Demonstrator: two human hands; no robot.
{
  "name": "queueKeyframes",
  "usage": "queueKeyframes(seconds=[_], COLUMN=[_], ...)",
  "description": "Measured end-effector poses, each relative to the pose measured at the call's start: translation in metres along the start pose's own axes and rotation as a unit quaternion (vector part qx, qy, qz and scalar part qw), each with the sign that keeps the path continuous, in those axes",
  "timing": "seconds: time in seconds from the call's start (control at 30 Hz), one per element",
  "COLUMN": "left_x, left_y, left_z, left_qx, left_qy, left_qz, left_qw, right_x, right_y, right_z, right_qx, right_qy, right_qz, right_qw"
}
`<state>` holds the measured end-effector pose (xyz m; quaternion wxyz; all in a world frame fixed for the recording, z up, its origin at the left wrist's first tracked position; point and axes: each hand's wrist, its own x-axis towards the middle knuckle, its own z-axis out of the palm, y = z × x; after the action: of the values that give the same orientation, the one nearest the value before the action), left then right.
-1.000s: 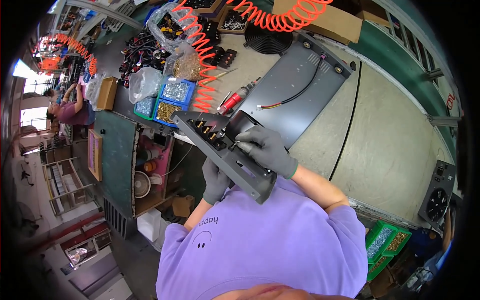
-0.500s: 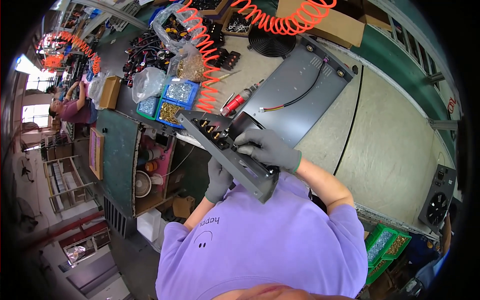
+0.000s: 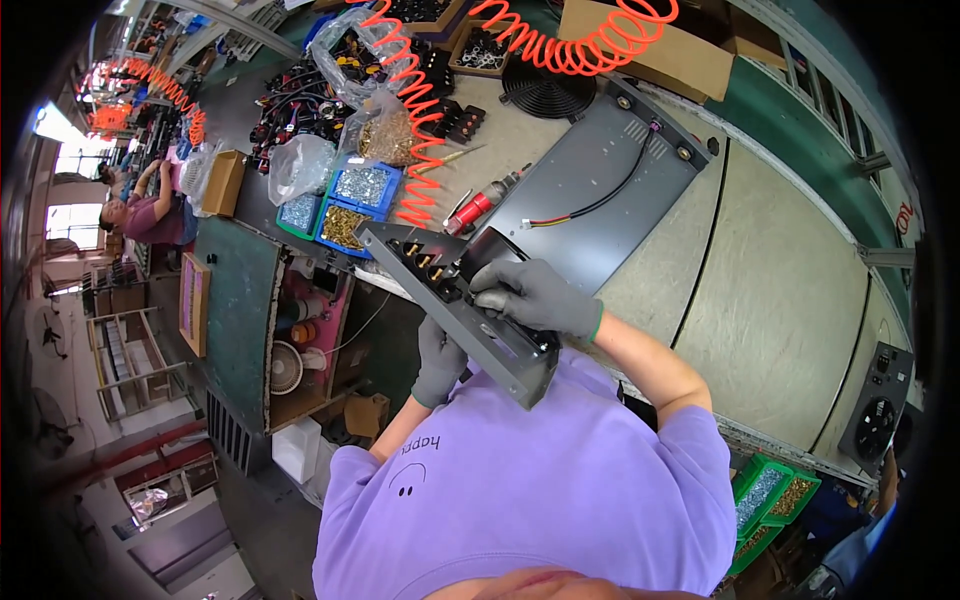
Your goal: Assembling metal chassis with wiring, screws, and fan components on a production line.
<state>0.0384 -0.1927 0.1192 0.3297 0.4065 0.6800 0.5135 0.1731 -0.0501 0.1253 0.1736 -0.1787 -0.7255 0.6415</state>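
Observation:
A dark grey metal panel [image 3: 478, 342] with bent edges is tilted in front of my chest. My left hand [image 3: 438, 364], in a grey glove, holds it from its left side, with the fingertips hidden behind the metal. Black fittings with brass-coloured terminals [image 3: 424, 262] sit in a row on the panel's inner side. My gloved right hand [image 3: 542, 298] reaches into the panel, its thumb and fingers pinched together near those fittings. What they pinch is too small and covered to make out.
Beyond the panel lie a red power screwdriver [image 3: 476, 207] and a large grey metal sheet [image 3: 600, 190] with a cable [image 3: 590, 207]. Blue bins [image 3: 362, 186] of screws stand to the left. A coiled orange hose [image 3: 412, 120] hangs above. A finished-looking fan panel [image 3: 876, 400] stands far right.
The view has shifted slightly. Both hands stay at the panel in nearly the same pose, the right fingers still inside it.

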Motion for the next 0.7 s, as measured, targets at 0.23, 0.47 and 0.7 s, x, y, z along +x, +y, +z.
queueKeyframes(seconds=[0.23,0.47,0.7], left_x=[0.003,0.002,0.002], left_y=[0.011,0.012,0.009], left_z=[0.003,0.003,0.005], left_qx=[0.017,0.001,-0.03], left_qy=[0.003,0.005,0.013], left_qz=[0.019,0.018,-0.023], left_qw=[1.0,1.0,0.999], right_x=[0.007,0.011,0.018], right_y=[0.004,-0.004,-0.005], right_z=[-0.008,-0.022,-0.026], right_qx=[0.028,-0.016,-0.064], right_qy=[-0.025,-0.117,-0.118], right_qz=[-0.051,-0.038,-0.067], right_qw=[0.998,0.992,0.989])
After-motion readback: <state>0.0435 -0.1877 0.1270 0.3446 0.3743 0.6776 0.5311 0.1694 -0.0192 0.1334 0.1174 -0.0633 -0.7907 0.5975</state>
